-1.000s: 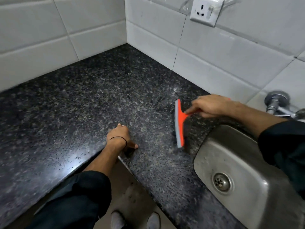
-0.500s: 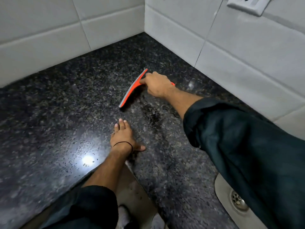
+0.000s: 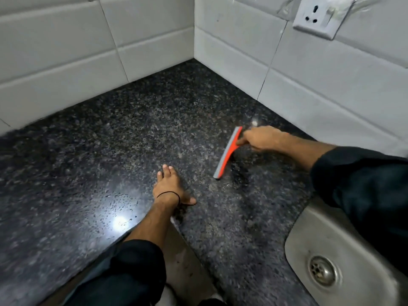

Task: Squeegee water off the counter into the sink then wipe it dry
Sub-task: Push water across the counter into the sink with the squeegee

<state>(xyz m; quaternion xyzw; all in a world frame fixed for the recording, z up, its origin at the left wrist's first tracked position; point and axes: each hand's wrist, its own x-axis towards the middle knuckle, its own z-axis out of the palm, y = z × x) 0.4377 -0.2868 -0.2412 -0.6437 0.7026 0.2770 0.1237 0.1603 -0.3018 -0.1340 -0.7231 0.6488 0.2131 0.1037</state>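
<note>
An orange squeegee [image 3: 228,152] with a grey rubber blade rests its edge on the dark speckled granite counter [image 3: 110,140], right of centre. My right hand [image 3: 261,138] grips its handle from the right, with the dark sleeve crossing above the steel sink [image 3: 309,246]. My left hand [image 3: 169,187] lies flat on the counter near the front edge, fingers together, a black band on the wrist. Small water droplets glisten on the counter to the left of that hand.
White tiled walls meet in a corner at the back. A wall socket [image 3: 320,16] sits high on the right wall. The sink drain [image 3: 323,270] shows at the lower right. Below the counter's inner corner, the floor and my feet are visible.
My right hand has drawn the squeegee from further back on the counter rightward and nearer, toward the sink. My left hand has stayed planted on the counter.
</note>
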